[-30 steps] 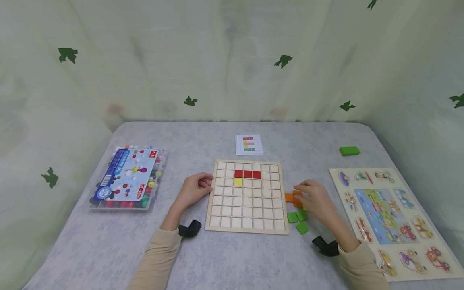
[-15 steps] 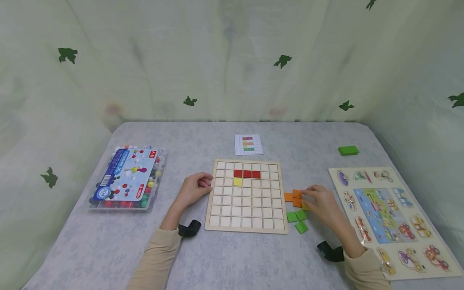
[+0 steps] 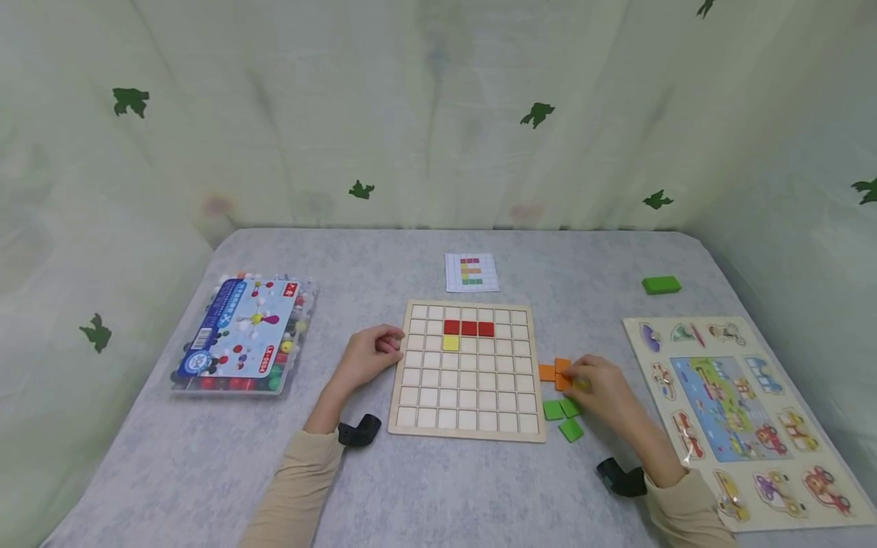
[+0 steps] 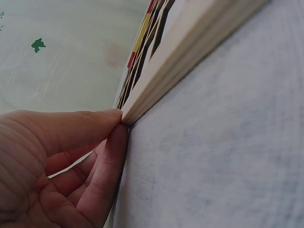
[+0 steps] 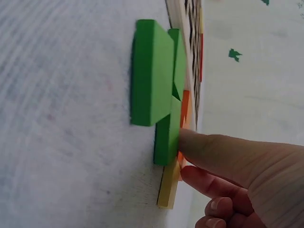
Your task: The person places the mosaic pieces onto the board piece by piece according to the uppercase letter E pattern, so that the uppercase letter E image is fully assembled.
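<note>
A wooden grid board (image 3: 467, 371) lies on the table with three red tiles (image 3: 469, 328) in a row and one yellow tile (image 3: 451, 342) below the leftmost. My left hand (image 3: 366, 356) pinches the board's left edge between thumb and fingers; its thumb (image 4: 90, 124) rests on the upper rim. At the board's right side my right hand (image 3: 606, 388) pinches an orange tile (image 3: 562, 383) among the loose ones, fingertips partly covering it. Another yellow tile (image 5: 168, 187) lies close under this hand. Several green tiles (image 3: 562, 411) lie just nearer to me.
Behind the board lies a pattern card (image 3: 471, 272) with coloured squares. A clear box of coloured beads (image 3: 243, 335) stands at the left. To the right are a picture puzzle board (image 3: 740, 418) and a green block (image 3: 661, 285).
My right hand shifts right off the orange tiles, then comes back down with its fingertips closing at the lower one. My left hand stays at the board's edge.
</note>
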The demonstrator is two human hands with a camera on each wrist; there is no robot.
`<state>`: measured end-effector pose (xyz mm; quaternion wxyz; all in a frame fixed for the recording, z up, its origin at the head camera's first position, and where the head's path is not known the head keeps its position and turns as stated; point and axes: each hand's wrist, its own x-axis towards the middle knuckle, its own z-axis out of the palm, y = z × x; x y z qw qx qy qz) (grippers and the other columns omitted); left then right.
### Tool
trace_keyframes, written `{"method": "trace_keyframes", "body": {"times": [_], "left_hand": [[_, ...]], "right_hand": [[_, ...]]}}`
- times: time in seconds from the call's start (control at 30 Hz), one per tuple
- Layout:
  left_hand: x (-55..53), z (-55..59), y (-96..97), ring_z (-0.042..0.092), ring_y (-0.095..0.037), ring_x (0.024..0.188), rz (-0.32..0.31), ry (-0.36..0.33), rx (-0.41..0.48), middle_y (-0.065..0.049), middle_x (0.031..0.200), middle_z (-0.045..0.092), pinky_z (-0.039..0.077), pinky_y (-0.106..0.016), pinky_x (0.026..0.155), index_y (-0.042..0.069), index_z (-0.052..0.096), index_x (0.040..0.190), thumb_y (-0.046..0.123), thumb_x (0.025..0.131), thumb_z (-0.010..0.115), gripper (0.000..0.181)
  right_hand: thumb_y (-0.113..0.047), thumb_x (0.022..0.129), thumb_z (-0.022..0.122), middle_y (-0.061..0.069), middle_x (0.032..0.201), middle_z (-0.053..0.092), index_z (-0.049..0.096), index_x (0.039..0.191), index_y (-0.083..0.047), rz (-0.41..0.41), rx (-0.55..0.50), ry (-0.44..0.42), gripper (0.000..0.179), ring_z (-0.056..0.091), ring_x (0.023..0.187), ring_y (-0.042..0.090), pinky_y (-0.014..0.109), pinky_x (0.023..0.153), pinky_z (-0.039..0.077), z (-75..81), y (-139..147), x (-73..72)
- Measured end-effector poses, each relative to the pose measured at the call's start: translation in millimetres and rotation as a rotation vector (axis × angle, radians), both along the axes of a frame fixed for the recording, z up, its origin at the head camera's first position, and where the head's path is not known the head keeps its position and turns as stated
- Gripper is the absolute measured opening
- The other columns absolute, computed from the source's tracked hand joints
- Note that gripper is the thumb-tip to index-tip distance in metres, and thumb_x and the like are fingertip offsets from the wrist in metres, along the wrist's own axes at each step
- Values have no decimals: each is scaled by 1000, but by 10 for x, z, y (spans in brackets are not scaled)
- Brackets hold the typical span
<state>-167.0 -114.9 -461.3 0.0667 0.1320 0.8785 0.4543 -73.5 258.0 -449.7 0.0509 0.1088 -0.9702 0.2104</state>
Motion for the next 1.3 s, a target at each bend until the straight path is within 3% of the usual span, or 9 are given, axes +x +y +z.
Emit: {"method": "trace_keyframes", "body": {"times": [0.17, 0.43, 1.03, 1.3], "left_hand": [[-1, 9, -8, 61, -14, 77, -4, 6, 0, -14, 90, 66, 48, -21, 69, -2, 64, 108, 2, 80, 68, 28], [9, 31, 7, 60, -14, 77, 0, 3, 0, -14, 90, 66, 48, -21, 69, -2, 64, 108, 2, 80, 67, 28], [28, 3, 3, 59, -13, 76, 6, -13, -4, -14, 89, 65, 47, -20, 68, -2, 64, 108, 2, 80, 68, 29], [8, 2, 8, 59, -13, 76, 18, -17, -4, -13, 89, 65, 47, -20, 68, -1, 64, 108, 1, 80, 68, 29]], "right_hand": [[-5, 72, 77, 12, 90, 64, 71, 98, 4, 15, 38, 26, 28, 58, 84, 23, 39, 73, 50, 34, -50, -22], [-5, 73, 76, 13, 89, 63, 73, 93, 2, -33, 125, 4, 21, 57, 85, 25, 40, 76, 51, 41, -94, 43], [-10, 74, 77, 8, 85, 62, 72, 92, 1, -3, 106, -58, 21, 54, 78, 18, 35, 68, 47, 55, -54, 1], [-9, 73, 77, 11, 82, 64, 72, 88, 2, -10, 105, -22, 20, 58, 78, 22, 38, 70, 50, 170, -87, -63]]}}
